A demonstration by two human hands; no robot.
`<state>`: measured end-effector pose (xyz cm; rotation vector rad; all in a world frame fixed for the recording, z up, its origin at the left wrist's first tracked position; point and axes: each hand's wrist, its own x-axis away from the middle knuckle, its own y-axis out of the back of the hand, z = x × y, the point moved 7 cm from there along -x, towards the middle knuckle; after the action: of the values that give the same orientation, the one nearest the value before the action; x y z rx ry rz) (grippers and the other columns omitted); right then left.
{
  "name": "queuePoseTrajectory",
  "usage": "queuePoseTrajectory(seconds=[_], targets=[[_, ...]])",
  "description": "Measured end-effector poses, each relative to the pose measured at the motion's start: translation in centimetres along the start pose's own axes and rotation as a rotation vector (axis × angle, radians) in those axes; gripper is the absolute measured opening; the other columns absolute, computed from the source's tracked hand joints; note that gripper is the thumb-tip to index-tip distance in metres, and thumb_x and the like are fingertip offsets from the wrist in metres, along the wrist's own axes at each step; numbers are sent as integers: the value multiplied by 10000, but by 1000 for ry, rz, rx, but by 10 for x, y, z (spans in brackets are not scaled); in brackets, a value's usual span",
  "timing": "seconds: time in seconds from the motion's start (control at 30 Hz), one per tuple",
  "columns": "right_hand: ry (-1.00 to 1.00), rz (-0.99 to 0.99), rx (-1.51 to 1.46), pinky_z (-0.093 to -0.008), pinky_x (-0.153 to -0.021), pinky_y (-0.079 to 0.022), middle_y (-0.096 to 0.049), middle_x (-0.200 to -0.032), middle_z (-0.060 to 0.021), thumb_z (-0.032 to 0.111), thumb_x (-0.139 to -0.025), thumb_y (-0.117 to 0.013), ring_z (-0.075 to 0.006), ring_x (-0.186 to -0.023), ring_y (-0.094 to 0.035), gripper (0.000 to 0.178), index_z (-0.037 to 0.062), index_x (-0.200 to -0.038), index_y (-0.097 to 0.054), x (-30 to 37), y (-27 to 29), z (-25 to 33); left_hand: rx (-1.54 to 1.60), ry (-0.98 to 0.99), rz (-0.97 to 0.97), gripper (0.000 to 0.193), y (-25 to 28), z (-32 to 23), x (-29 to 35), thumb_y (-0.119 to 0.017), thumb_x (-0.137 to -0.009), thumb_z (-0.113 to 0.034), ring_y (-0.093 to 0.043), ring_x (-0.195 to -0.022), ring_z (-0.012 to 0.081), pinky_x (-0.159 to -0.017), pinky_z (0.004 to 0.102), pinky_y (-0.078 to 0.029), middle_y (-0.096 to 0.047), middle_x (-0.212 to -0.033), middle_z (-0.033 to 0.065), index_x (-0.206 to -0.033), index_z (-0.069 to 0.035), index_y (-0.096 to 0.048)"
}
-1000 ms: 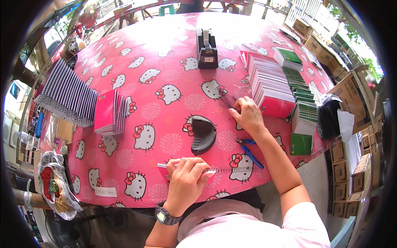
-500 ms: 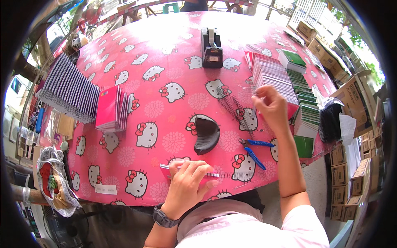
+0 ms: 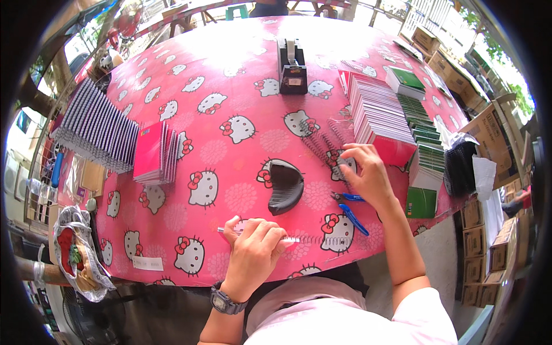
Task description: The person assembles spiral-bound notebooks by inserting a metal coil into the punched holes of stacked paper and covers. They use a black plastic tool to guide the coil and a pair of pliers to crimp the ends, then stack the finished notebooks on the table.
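Observation:
My left hand [image 3: 253, 250] is closed over a thin notebook [image 3: 292, 239] near the table's front edge; most of its cover is hidden under my fingers. From the notebook's right end a dark spiral binding coil [image 3: 322, 242] sticks out along the tablecloth. My right hand [image 3: 368, 175] hovers over the right of the table with thumb and fingers apart and nothing visible between them. Below and beside its fingers lie several loose spiral coils [image 3: 316, 148]. Blue-handled cutting pliers [image 3: 353, 219] rest just nearer to me than that hand.
A curved black ribbed block [image 3: 286, 187] sits mid-table, with a black tape dispenser [image 3: 292, 69] farther back. Spiral-bound notebooks [image 3: 95, 126] and pink notebooks [image 3: 152, 152] stand at left. At right are rows of pink booklets [image 3: 382, 109], green booklets [image 3: 421, 202] and cardboard boxes [image 3: 491, 141].
My right hand has come down nearer to me, its fingers going from pinched to spread. My left hand has shifted slightly left with the notebook, which now lies more edge-on.

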<state>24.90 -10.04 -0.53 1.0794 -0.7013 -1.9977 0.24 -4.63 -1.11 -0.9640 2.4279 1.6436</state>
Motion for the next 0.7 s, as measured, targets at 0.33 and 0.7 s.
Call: queuePoseTrajectory(seconds=[0.33,0.7], targets=[[357,546,-120,-436,-1033,-374,-354,-1423,-241,313,-660,-814,-387,-1231,-430,643,97,-1199,-538,-12,-96,60,30,-5,21,291,7,-5,-1,-724,-755,-363,-583,-927,188,-1043,488,-163,-640,-924,-9,-961,-175,-643],[-118,903,-1244,-407,-932,-419,-611,-1151,-198,654,-601,-744,-314,-1111,-547,747,36,-1018,-696,25,-65,54,31,-9,-103,275,15,21,12,-811,-612,-286,-551,-797,198,-907,439,-313,-592,-769,-19,-786,-145,-651]])
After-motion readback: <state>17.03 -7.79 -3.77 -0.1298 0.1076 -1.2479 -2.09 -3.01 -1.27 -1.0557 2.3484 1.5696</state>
